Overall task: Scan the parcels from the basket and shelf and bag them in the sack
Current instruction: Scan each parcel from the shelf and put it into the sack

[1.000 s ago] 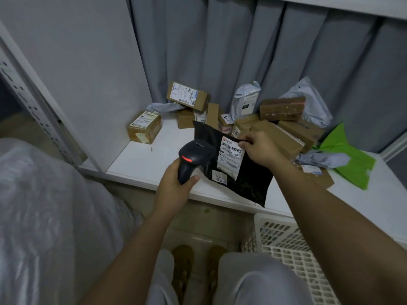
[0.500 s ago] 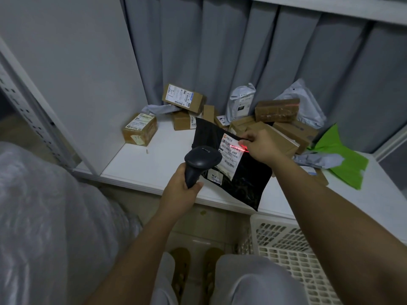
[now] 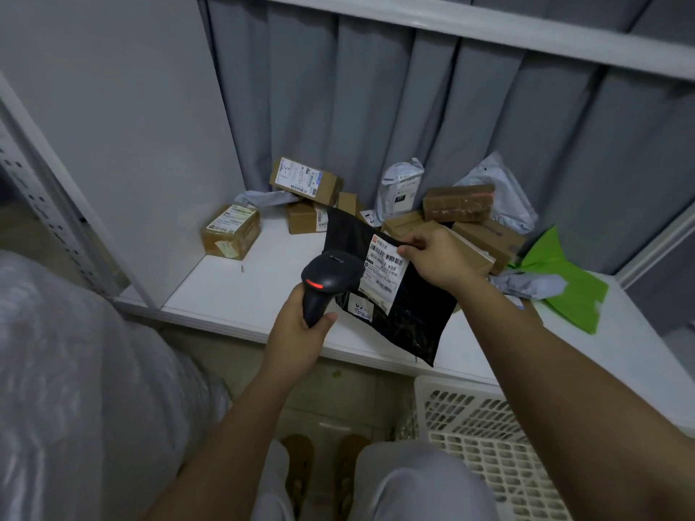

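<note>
Fingers of the left hand (image 3: 297, 334) wrap the handle of a black scanner (image 3: 329, 278), its head close to the white label (image 3: 385, 272) on a black parcel bag (image 3: 395, 298). The right hand (image 3: 438, 259) pinches that bag's top edge, holding it above the front of the white shelf (image 3: 240, 295), where cardboard parcels (image 3: 470, 227) lie heaped behind. A white basket (image 3: 485, 438) stands below at right, and the pale sack (image 3: 86, 389) bulges at left.

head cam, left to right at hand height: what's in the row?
sack → left hand → scanner → black parcel → right hand → green bag
</note>
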